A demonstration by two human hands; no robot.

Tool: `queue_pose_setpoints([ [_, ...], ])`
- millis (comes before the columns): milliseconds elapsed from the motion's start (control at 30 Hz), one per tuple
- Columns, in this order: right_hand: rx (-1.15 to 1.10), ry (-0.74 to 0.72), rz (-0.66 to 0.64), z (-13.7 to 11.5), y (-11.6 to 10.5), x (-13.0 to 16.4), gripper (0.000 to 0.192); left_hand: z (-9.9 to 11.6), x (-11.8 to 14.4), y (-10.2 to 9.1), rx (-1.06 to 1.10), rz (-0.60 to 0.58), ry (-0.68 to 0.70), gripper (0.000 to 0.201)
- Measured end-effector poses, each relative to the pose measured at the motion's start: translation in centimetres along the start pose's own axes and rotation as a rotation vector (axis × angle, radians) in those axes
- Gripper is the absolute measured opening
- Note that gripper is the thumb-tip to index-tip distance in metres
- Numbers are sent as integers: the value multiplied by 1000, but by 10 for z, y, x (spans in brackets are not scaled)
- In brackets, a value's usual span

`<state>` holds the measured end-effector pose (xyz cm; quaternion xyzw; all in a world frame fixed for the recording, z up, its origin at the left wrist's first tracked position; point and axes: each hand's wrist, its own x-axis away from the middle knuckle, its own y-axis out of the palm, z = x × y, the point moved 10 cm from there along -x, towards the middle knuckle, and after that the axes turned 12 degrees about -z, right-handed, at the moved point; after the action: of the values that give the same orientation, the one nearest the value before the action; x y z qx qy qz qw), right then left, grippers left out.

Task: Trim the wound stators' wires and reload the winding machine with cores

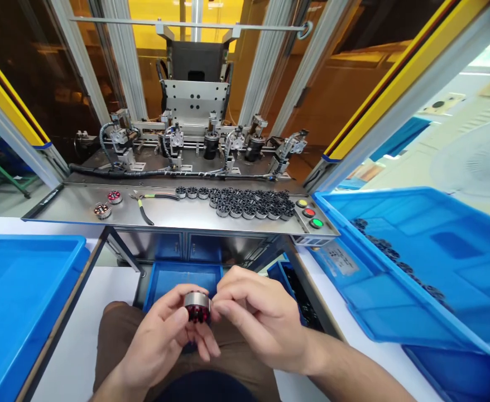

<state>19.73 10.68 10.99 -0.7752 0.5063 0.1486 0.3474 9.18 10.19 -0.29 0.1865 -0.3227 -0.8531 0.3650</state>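
Over my lap, my left hand (167, 326) grips a small round motor stator (197, 302) between thumb and fingers. A silver metal ring forms its upper band, and dark red windings show beneath. At its right side my right hand (257, 312) has thumb and forefinger pinched together against the edge; anything between those fingertips is hidden. Beyond the hands, a steel ledge bears a stator with red windings (114, 197), one with copper-coloured windings (102, 210), pliers with green-black handles (144, 207) and many dark stators packed in rows (249, 204).
Behind the ledge stands a machine with several small clamp stations (173, 148). Yellow, red and green buttons (309, 213) sit at the ledge's right end. Blue bins flank me, left (31, 279) and right (421, 251); another blue bin (157, 273) lies below the ledge.
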Motion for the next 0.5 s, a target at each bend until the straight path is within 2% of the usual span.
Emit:
queue_pose_setpoints([
  [100, -10, 76, 80, 9, -4, 1, 16, 19, 10, -11, -80, 137, 162, 28],
  [233, -74, 25, 69, 9, 0, -1, 18, 31, 13, -18, -36, 171, 262, 25],
  [267, -84, -15, 44, 7, 2, -1, 17, 29, 10, -20, -16, 168, 235, 28],
  [333, -96, -86, -6, 3, 6, -2, 14, 11, 1, -16, 23, 112, 60, 39],
  [433, -110, -124, -48, 1, 7, -1, 14, -27, -4, 7, 121, -101, -296, 58],
  [500, -104, -130, -46, 2, 5, -1, 16, -31, -3, 16, 124, -186, -329, 57],
])
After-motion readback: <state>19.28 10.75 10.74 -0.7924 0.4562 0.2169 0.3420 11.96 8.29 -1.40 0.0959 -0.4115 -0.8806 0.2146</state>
